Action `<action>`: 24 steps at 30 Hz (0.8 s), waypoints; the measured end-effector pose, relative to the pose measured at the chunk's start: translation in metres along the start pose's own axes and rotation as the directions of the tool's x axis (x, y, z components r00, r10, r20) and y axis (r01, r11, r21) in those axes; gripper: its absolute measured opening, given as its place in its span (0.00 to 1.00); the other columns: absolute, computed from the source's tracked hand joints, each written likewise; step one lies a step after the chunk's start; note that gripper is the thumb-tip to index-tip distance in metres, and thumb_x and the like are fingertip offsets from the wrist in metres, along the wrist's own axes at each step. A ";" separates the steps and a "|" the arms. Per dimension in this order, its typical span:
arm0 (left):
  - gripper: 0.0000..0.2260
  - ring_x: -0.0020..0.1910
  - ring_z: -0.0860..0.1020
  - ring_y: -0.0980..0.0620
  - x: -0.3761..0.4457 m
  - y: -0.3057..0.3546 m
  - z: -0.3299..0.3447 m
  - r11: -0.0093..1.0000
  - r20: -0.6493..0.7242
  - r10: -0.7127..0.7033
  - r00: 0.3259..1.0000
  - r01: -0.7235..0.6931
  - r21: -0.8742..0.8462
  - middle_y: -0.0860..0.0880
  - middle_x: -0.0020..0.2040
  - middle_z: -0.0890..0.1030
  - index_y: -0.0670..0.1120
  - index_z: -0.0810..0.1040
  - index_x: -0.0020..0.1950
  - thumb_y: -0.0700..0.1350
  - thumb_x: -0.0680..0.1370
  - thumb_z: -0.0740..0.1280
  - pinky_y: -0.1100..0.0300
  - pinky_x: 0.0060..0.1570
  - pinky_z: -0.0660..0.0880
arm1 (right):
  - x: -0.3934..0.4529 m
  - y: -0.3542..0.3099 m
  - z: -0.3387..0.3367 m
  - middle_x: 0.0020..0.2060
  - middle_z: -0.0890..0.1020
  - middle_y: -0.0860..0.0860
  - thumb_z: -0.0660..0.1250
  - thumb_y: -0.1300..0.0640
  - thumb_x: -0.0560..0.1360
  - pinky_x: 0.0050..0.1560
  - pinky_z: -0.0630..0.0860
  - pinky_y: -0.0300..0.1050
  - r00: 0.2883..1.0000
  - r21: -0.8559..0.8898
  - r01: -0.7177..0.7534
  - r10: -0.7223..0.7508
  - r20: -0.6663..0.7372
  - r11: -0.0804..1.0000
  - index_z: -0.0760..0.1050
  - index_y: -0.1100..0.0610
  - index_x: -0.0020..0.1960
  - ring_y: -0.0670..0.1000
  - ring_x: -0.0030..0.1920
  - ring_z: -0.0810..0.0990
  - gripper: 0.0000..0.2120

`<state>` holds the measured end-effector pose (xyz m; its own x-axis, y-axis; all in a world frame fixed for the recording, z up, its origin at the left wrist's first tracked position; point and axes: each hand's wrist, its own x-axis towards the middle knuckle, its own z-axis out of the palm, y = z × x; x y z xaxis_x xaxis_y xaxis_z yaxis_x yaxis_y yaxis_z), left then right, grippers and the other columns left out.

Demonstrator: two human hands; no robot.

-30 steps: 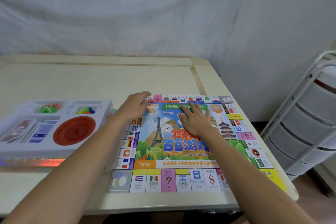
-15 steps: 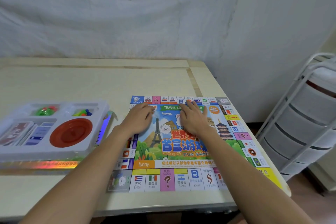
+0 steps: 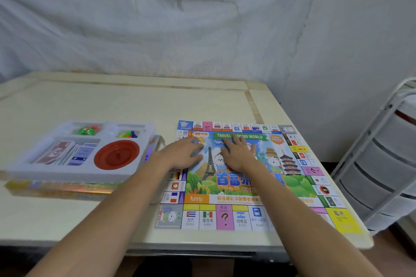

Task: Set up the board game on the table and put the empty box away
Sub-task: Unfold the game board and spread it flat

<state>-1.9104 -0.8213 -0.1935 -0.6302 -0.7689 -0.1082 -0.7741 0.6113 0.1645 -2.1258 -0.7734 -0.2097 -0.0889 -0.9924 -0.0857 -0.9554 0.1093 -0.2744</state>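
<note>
The colourful game board (image 3: 292,175) lies unfolded and flat on the right half of the cream table (image 3: 112,105). My left hand (image 3: 183,154) presses flat on the board's left-centre with straight fingers. My right hand (image 3: 238,152) lies flat beside it on the board's middle, fingers spread. Left of the board sits the white plastic insert tray (image 3: 29,164) on top of the shiny game box (image 3: 58,188). The tray holds card stacks (image 3: 65,153), a red round dish (image 3: 117,154), green pieces (image 3: 87,130) and small coloured pawns (image 3: 128,134).
A white drawer cart (image 3: 382,164) stands right of the table. A white cloth (image 3: 180,24) covers the wall behind. The board's near-right corner reaches the table's front-right edge (image 3: 355,243). Bare tabletop stretches behind the tray and board.
My left hand slid from the board's top-left corner toward its centre. Both hands now lie flat side by side, a little nearer me.
</note>
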 end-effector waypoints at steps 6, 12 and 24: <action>0.23 0.68 0.67 0.39 0.012 0.021 0.003 0.988 -0.089 -0.140 0.986 0.145 0.050 0.39 0.69 0.67 0.43 0.65 0.70 0.56 0.83 0.52 0.45 0.65 0.68 | -0.012 0.026 -0.003 0.77 0.59 0.53 0.45 0.45 0.83 0.74 0.47 0.68 0.985 -0.026 -0.016 0.011 -0.175 1.000 0.62 0.48 0.75 0.57 0.78 0.50 0.23; 0.30 0.79 0.37 0.41 0.022 0.039 0.023 0.978 0.016 -0.203 0.979 0.202 0.056 0.45 0.81 0.40 0.57 0.45 0.80 0.66 0.81 0.43 0.38 0.74 0.41 | -0.015 0.038 -0.002 0.79 0.54 0.53 0.44 0.45 0.82 0.74 0.47 0.69 0.987 -0.069 -0.079 0.068 -0.143 0.994 0.55 0.48 0.77 0.57 0.78 0.49 0.25; 0.27 0.79 0.43 0.40 0.017 0.036 0.004 0.987 -0.098 -0.160 0.982 0.160 -0.006 0.41 0.81 0.46 0.53 0.50 0.80 0.59 0.83 0.48 0.41 0.75 0.47 | -0.012 0.019 -0.016 0.76 0.61 0.54 0.46 0.48 0.82 0.74 0.47 0.69 0.963 0.047 -0.011 0.023 -0.269 0.999 0.59 0.51 0.76 0.58 0.78 0.54 0.24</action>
<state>-1.9492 -0.8117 -0.1929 -0.4890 -0.8715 -0.0369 -0.8648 0.4788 0.1509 -2.1472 -0.7600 -0.1984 -0.1833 -0.9685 0.1688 -0.9400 0.1224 -0.3184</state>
